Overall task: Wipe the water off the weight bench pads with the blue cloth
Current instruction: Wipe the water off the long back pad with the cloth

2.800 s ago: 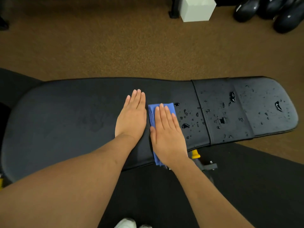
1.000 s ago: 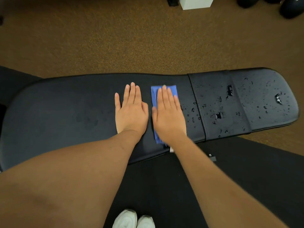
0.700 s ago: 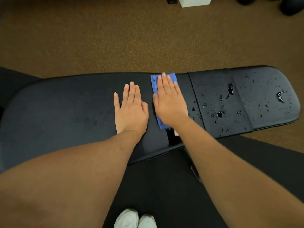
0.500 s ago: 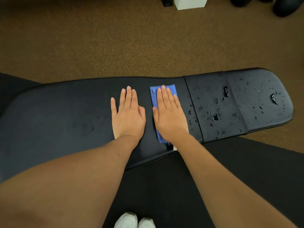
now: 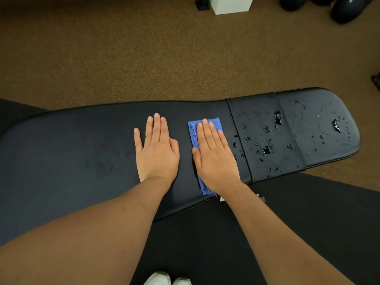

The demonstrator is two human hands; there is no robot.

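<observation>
A long black bench back pad (image 5: 78, 145) runs across the view, with a shorter seat pad (image 5: 316, 128) at its right end. Water drops (image 5: 267, 150) lie scattered over the seat pad and the strip of back pad beside the seam. My right hand (image 5: 216, 159) lies flat, fingers straight, pressing a folded blue cloth (image 5: 194, 130) onto the back pad just left of the drops. The cloth shows past my fingertips and under my wrist. My left hand (image 5: 157, 151) rests flat on the dry pad, a little left of the cloth.
Brown carpet (image 5: 144, 54) lies beyond the bench and a black floor mat (image 5: 308, 212) in front of it. A white box (image 5: 231, 4) and dark rounded weights (image 5: 347, 7) sit at the far edge. My white shoes (image 5: 167, 279) show at the bottom.
My right hand slid the cloth away from me across the pad, then back toward me. A few drops near the seam are gone. My left hand stayed flat in place.
</observation>
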